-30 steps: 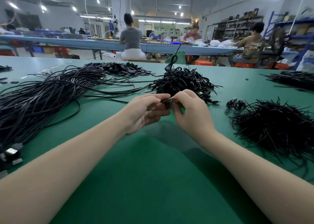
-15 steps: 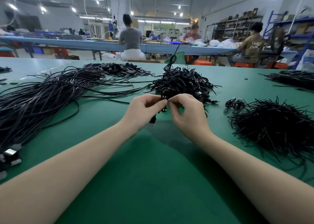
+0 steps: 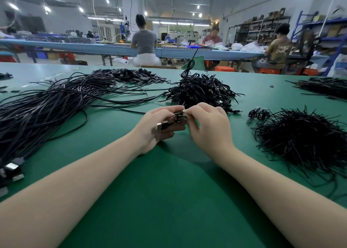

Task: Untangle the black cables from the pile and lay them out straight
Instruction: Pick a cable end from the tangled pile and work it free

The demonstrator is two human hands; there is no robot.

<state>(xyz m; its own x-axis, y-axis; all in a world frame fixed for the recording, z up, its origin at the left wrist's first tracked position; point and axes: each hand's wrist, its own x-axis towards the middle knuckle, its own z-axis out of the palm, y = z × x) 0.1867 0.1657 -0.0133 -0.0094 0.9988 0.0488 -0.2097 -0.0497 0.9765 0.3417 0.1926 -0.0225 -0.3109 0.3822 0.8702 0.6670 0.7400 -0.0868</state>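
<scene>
Your left hand [image 3: 159, 129] and right hand [image 3: 208, 127] pinch a small coiled black cable [image 3: 177, 117] over the green mat [image 3: 169, 200]; the tangled black cable pile [image 3: 202, 91] sits just behind, and long straight black cables [image 3: 47, 106] lie left.

Head-worn view, forward and down (close over table [image 3: 169, 200]).

Green table [image 3: 169, 200] under black cable piles [image 3: 202, 91], loose cables [image 3: 47, 112].
</scene>
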